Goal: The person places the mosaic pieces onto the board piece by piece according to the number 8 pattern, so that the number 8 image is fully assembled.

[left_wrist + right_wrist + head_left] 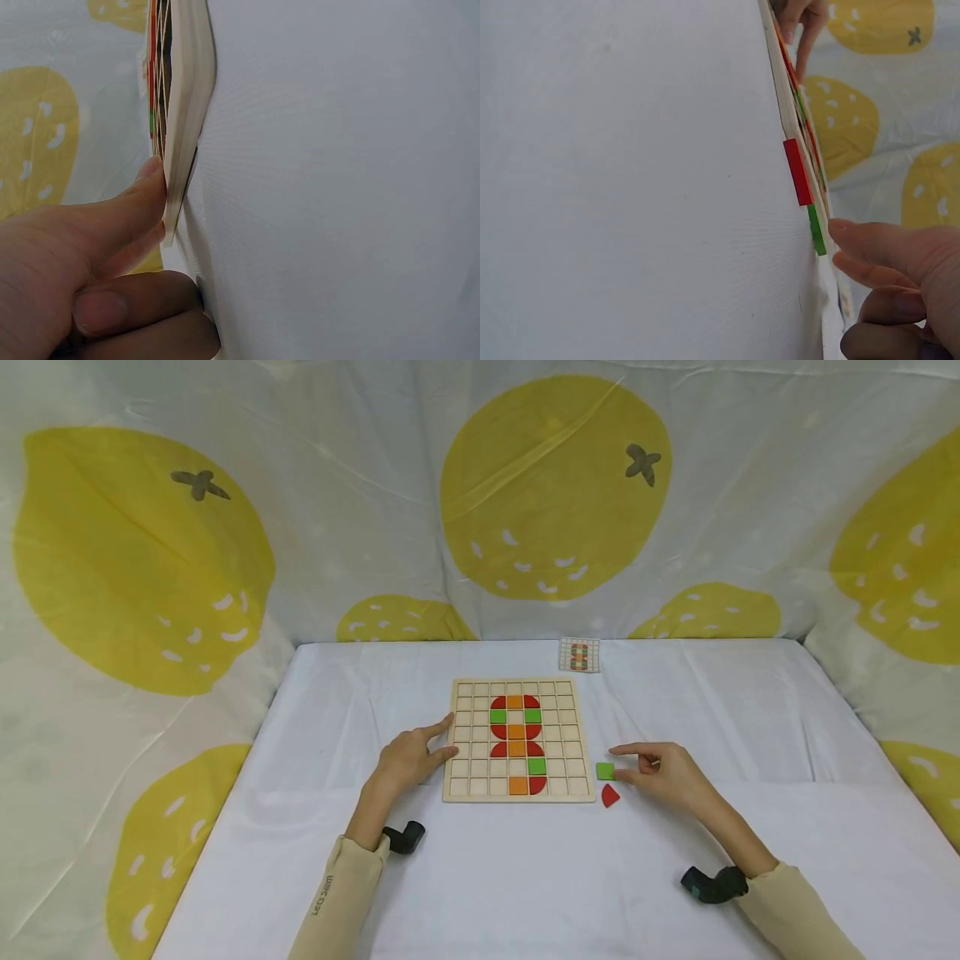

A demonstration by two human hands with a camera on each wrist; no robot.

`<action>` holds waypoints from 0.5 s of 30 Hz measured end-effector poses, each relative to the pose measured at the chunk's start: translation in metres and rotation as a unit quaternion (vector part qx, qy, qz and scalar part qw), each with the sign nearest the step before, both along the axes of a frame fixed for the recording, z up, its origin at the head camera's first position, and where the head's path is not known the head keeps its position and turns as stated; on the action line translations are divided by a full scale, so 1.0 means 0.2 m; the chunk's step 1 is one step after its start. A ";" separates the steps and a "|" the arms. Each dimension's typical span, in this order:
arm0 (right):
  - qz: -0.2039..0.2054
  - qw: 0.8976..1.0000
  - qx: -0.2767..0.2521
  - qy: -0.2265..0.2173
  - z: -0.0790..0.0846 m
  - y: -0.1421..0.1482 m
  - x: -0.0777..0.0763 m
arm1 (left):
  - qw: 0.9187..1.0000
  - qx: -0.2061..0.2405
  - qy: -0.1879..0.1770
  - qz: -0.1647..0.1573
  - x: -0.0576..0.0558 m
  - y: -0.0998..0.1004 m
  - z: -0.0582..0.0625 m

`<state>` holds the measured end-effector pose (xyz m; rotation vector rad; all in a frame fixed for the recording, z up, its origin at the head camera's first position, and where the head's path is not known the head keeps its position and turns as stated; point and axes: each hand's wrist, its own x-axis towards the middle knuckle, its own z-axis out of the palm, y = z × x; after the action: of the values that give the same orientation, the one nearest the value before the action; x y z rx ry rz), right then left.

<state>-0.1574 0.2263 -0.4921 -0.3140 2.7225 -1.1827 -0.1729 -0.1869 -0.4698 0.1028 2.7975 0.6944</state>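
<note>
A wooden grid board (572, 768) lies flat, with red quarter-circle, orange square and green square pieces set in its middle columns. At the board's left edge, my left hand (405, 756) touches the rim with thumb and index finger spread apart; the left wrist view shows the thumb (131, 210) against the side. Right of the board lie a loose green square (604, 772) and a red quarter-circle piece (610, 796). My right hand (667, 772) has its thumb at the green square's right edge, with the index finger stretched out above, apart from it. Its other fingers are curled.
A small pattern card (580, 655) with a similar figure lies behind the board's right corner. White cloth (495, 877) covers the table. A lemon-print curtain (360, 510) hangs behind and at both sides. Each wrist carries a black camera mount (715, 885).
</note>
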 end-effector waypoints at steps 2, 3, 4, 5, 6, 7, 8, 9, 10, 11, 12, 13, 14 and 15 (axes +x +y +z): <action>0.005 1.000 -0.002 -0.002 -0.01 0.00 0.00 | 1.000 -0.001 0.001 0.000 0.00 0.00 0.00; 0.008 1.000 -0.003 -0.002 -0.01 0.00 0.00 | 1.000 -0.002 0.002 0.000 0.00 0.00 0.00; 0.011 1.000 -0.003 -0.004 -0.01 0.00 0.00 | 1.000 -0.002 0.002 -0.001 0.00 0.00 0.00; 0.013 1.000 -0.004 -0.004 -0.01 0.00 0.00 | 1.000 -0.002 0.002 0.000 0.00 0.00 0.00; 0.013 1.000 -0.004 -0.004 -0.01 0.00 0.00 | 1.000 -0.002 0.002 0.000 0.00 0.00 0.00; 0.013 1.000 -0.004 -0.003 -0.01 0.00 0.00 | 1.000 -0.001 0.001 0.000 0.00 0.00 0.00; 0.014 1.000 -0.004 -0.002 -0.01 -0.01 0.00 | 1.000 -0.001 0.001 0.001 0.00 0.00 0.00; 0.015 1.000 -0.002 0.001 -0.02 -0.01 0.00 | 1.000 0.000 0.000 0.002 0.00 0.00 0.00; 0.015 1.000 -0.002 0.003 -0.02 -0.01 0.00 | 1.000 0.001 -0.001 0.003 0.00 0.00 0.00; 0.014 1.000 0.001 0.006 -0.02 -0.01 0.00 | 1.000 0.000 0.000 0.003 0.00 0.00 0.00; 0.013 1.000 0.003 0.009 -0.02 -0.02 0.00 | 1.000 0.000 0.000 0.003 0.00 0.00 0.00; 0.014 1.000 0.005 0.011 -0.02 -0.02 -0.01 | 1.000 0.000 0.000 0.004 0.00 0.00 0.00; 0.014 1.000 0.007 0.013 -0.02 -0.02 -0.01 | 1.000 -0.001 0.000 0.004 0.00 0.00 0.00; 0.014 1.000 0.009 0.015 -0.02 -0.02 -0.01 | 1.000 -0.001 0.000 0.004 0.00 0.00 0.00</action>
<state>-0.1597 0.2218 -0.4966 -0.3697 2.7431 -1.1552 -0.1721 -0.1869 -0.4694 0.0904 2.8011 0.6925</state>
